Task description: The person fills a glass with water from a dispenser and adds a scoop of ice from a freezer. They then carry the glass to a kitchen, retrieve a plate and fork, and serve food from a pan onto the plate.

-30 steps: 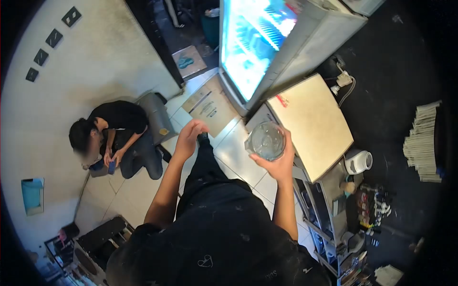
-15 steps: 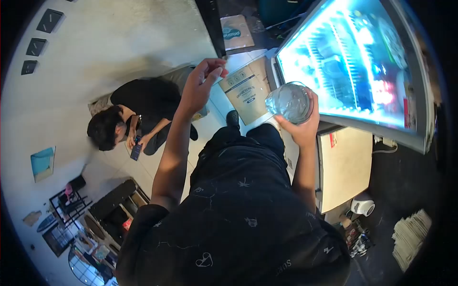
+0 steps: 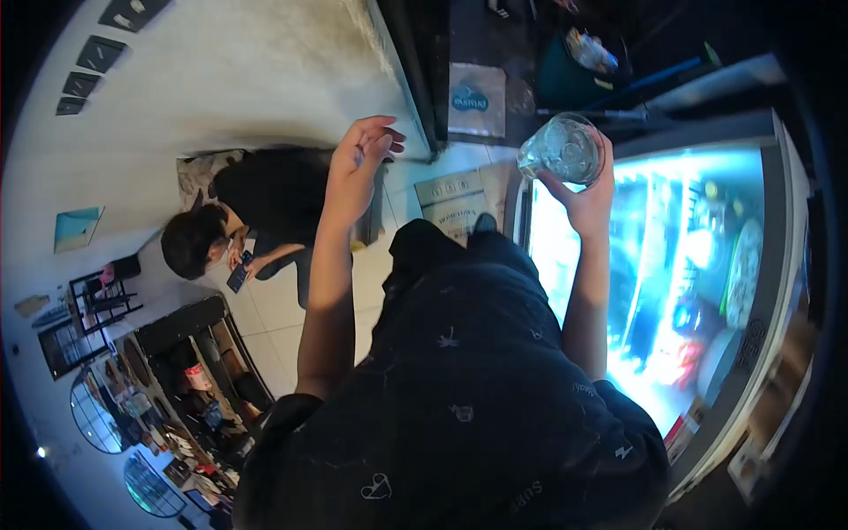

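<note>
My right hand [image 3: 586, 196] grips a clear drinking glass [image 3: 558, 150], thumb on the near side and fingers around the far side. The glass is tilted, its round outline facing up toward me. Beside that forearm glows a lit display fridge [image 3: 645, 265], with goods blurred by the glare inside. My left hand [image 3: 360, 163] is raised in the air on the other side, fingers apart and loosely bent, holding nothing. Below and between the hands, printed flat cardboard [image 3: 452, 199] lies on the tiled floor in front of my feet.
At left, a person [image 3: 265, 199] sits against the wall, looking down at a phone [image 3: 238, 276]. A dark bin [image 3: 565, 84] and a printed packet [image 3: 477, 99] are ahead. Dark shelving [image 3: 203, 371] stands at lower left.
I have moved forward past the pale cabinet, nearer the bin and cardboard. The fridge now sits beside my right arm. My right hand still holds the glass; my left fingers have spread more.
</note>
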`<state>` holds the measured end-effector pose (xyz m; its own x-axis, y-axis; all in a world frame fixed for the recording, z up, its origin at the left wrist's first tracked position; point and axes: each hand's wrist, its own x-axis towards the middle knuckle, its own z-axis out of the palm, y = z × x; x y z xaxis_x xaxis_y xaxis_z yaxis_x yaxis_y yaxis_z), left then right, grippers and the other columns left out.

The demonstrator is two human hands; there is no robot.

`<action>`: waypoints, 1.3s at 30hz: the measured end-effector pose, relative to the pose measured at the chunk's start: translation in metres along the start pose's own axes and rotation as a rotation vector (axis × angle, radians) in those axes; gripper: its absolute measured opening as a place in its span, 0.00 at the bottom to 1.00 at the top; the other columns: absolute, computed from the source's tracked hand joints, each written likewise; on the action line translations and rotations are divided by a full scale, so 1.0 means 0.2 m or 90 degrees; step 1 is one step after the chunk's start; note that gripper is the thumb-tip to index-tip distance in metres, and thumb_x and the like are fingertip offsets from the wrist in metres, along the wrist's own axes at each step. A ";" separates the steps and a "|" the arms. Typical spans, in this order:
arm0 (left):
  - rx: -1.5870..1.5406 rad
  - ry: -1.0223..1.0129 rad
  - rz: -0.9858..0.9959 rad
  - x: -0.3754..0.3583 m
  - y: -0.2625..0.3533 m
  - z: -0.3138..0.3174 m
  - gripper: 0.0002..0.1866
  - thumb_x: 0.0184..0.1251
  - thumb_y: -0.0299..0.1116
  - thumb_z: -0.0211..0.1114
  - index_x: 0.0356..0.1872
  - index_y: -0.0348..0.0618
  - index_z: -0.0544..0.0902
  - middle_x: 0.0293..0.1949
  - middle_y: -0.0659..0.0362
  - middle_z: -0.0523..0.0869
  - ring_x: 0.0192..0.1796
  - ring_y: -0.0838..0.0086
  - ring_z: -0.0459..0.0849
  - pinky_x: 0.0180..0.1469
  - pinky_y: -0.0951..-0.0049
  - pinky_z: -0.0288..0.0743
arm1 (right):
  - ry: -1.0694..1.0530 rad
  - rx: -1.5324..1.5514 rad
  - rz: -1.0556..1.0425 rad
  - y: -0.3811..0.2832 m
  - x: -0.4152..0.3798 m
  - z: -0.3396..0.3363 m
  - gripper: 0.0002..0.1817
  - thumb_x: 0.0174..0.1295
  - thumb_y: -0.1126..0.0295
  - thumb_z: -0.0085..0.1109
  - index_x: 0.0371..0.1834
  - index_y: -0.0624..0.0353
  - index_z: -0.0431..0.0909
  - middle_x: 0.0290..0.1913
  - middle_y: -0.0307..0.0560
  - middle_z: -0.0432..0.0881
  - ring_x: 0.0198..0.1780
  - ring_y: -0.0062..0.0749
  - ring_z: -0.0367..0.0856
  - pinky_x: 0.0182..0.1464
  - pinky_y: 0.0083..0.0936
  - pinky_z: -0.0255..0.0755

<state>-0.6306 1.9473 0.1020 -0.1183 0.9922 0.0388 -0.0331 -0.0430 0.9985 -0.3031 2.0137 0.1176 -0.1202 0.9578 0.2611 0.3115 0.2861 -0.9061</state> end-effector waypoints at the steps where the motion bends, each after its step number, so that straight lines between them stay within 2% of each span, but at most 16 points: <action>1: -0.031 0.030 0.008 0.06 0.04 0.01 0.13 0.80 0.30 0.57 0.58 0.35 0.77 0.46 0.55 0.86 0.49 0.74 0.83 0.57 0.72 0.73 | -0.005 0.010 -0.013 0.02 0.11 -0.02 0.47 0.38 0.65 0.87 0.65 0.59 0.70 0.57 0.50 0.83 0.61 0.37 0.81 0.64 0.33 0.74; 4: -0.041 0.074 0.023 0.22 0.12 0.05 0.13 0.80 0.32 0.57 0.58 0.37 0.78 0.46 0.56 0.87 0.48 0.74 0.83 0.57 0.72 0.72 | -0.018 -0.027 -0.023 0.08 0.37 -0.06 0.47 0.39 0.67 0.87 0.65 0.59 0.70 0.58 0.50 0.82 0.61 0.38 0.81 0.64 0.34 0.74; 6: -0.016 0.060 0.048 0.33 0.16 0.09 0.13 0.80 0.33 0.58 0.58 0.37 0.78 0.46 0.56 0.86 0.49 0.74 0.83 0.56 0.72 0.72 | -0.021 -0.077 -0.026 0.10 0.54 -0.06 0.47 0.39 0.67 0.87 0.65 0.59 0.70 0.59 0.50 0.82 0.61 0.39 0.81 0.65 0.34 0.74; 8: -0.006 0.036 0.030 0.43 0.19 0.13 0.13 0.79 0.30 0.58 0.58 0.36 0.77 0.45 0.56 0.86 0.51 0.74 0.83 0.59 0.72 0.73 | -0.026 -0.021 -0.051 0.15 0.69 -0.05 0.47 0.39 0.67 0.87 0.66 0.58 0.70 0.59 0.51 0.82 0.62 0.39 0.81 0.65 0.34 0.74; 10: 0.024 -0.010 0.014 0.54 0.22 0.18 0.13 0.80 0.30 0.56 0.57 0.36 0.78 0.46 0.55 0.86 0.49 0.73 0.83 0.57 0.72 0.73 | -0.021 -0.043 -0.034 0.18 0.82 -0.04 0.46 0.39 0.68 0.86 0.66 0.59 0.70 0.60 0.51 0.82 0.62 0.38 0.81 0.65 0.34 0.74; 11: -0.009 -0.056 0.021 0.61 0.20 0.20 0.13 0.79 0.29 0.56 0.58 0.36 0.78 0.47 0.55 0.86 0.51 0.72 0.83 0.59 0.71 0.74 | -0.017 -0.038 -0.050 0.21 0.88 -0.02 0.45 0.41 0.69 0.85 0.65 0.59 0.70 0.59 0.50 0.82 0.62 0.37 0.81 0.65 0.34 0.73; 16: 0.100 -0.210 0.029 0.90 0.19 0.33 0.16 0.77 0.25 0.59 0.62 0.38 0.77 0.51 0.56 0.84 0.55 0.72 0.83 0.62 0.70 0.74 | -0.012 0.040 -0.095 0.25 1.16 0.06 0.43 0.42 0.68 0.85 0.64 0.60 0.71 0.57 0.49 0.83 0.60 0.35 0.81 0.65 0.32 0.73; 18: 0.141 -0.243 -0.006 1.00 0.24 0.37 0.18 0.77 0.30 0.61 0.64 0.39 0.75 0.51 0.55 0.84 0.56 0.73 0.82 0.62 0.69 0.75 | -0.032 0.034 -0.083 0.25 1.28 0.09 0.43 0.42 0.68 0.85 0.64 0.60 0.71 0.57 0.49 0.83 0.60 0.34 0.81 0.65 0.31 0.73; 24: 0.090 -0.263 0.002 1.23 0.21 0.43 0.25 0.77 0.33 0.62 0.70 0.41 0.69 0.53 0.54 0.83 0.54 0.72 0.83 0.59 0.69 0.76 | -0.058 0.055 -0.109 0.25 1.68 0.18 0.43 0.41 0.64 0.86 0.63 0.60 0.73 0.57 0.47 0.83 0.59 0.32 0.82 0.63 0.32 0.74; 26: 0.059 -0.261 -0.053 1.32 0.21 0.48 0.25 0.77 0.33 0.63 0.70 0.42 0.69 0.53 0.55 0.83 0.54 0.73 0.82 0.59 0.70 0.76 | -0.103 0.061 -0.114 0.28 1.91 0.22 0.44 0.41 0.64 0.86 0.63 0.61 0.72 0.57 0.49 0.83 0.59 0.33 0.82 0.64 0.33 0.75; 28: 0.080 -0.252 -0.010 1.38 0.13 0.52 0.25 0.77 0.34 0.63 0.71 0.43 0.69 0.53 0.56 0.83 0.53 0.74 0.82 0.58 0.71 0.76 | -0.125 0.082 -0.124 0.32 2.07 0.26 0.44 0.42 0.62 0.86 0.63 0.60 0.72 0.57 0.47 0.84 0.59 0.33 0.82 0.64 0.32 0.75; 30: 0.069 -0.233 -0.031 1.45 0.10 0.57 0.26 0.76 0.34 0.63 0.71 0.44 0.69 0.53 0.56 0.83 0.54 0.73 0.81 0.59 0.71 0.76 | -0.146 0.182 -0.112 0.34 2.20 0.30 0.43 0.42 0.59 0.86 0.62 0.59 0.73 0.57 0.45 0.83 0.57 0.33 0.83 0.62 0.30 0.75; 31: 0.146 -0.234 -0.033 1.50 0.07 0.60 0.26 0.76 0.34 0.63 0.71 0.43 0.68 0.53 0.55 0.83 0.53 0.73 0.81 0.59 0.70 0.75 | -0.137 0.219 -0.097 0.40 2.28 0.33 0.43 0.41 0.57 0.86 0.61 0.58 0.74 0.58 0.43 0.82 0.57 0.32 0.82 0.62 0.30 0.74; 34: 0.112 -0.284 -0.013 1.66 0.04 0.68 0.26 0.77 0.35 0.61 0.72 0.40 0.67 0.57 0.55 0.81 0.53 0.74 0.80 0.61 0.69 0.73 | -0.143 0.125 -0.167 0.53 2.55 0.33 0.45 0.40 0.55 0.87 0.62 0.57 0.74 0.58 0.44 0.81 0.59 0.32 0.81 0.64 0.31 0.73; 38: 0.063 -0.215 0.026 1.94 0.04 0.75 0.27 0.77 0.36 0.62 0.72 0.39 0.67 0.59 0.55 0.79 0.53 0.73 0.80 0.61 0.69 0.73 | -0.173 0.112 -0.176 0.59 2.85 0.34 0.46 0.38 0.56 0.87 0.63 0.58 0.73 0.56 0.45 0.83 0.59 0.30 0.80 0.65 0.32 0.73; 39: 0.019 -0.192 0.004 2.01 0.01 0.77 0.26 0.77 0.35 0.62 0.71 0.39 0.68 0.57 0.55 0.79 0.51 0.74 0.79 0.60 0.70 0.73 | -0.188 0.116 -0.163 0.60 2.91 0.34 0.47 0.37 0.56 0.87 0.63 0.58 0.73 0.56 0.45 0.83 0.59 0.30 0.80 0.65 0.31 0.73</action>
<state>-0.5258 2.3648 0.1260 0.1825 0.9819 0.0498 -0.0039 -0.0500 0.9987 -0.4003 2.6044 0.1385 -0.4454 0.7998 0.4026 0.0677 0.4784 -0.8755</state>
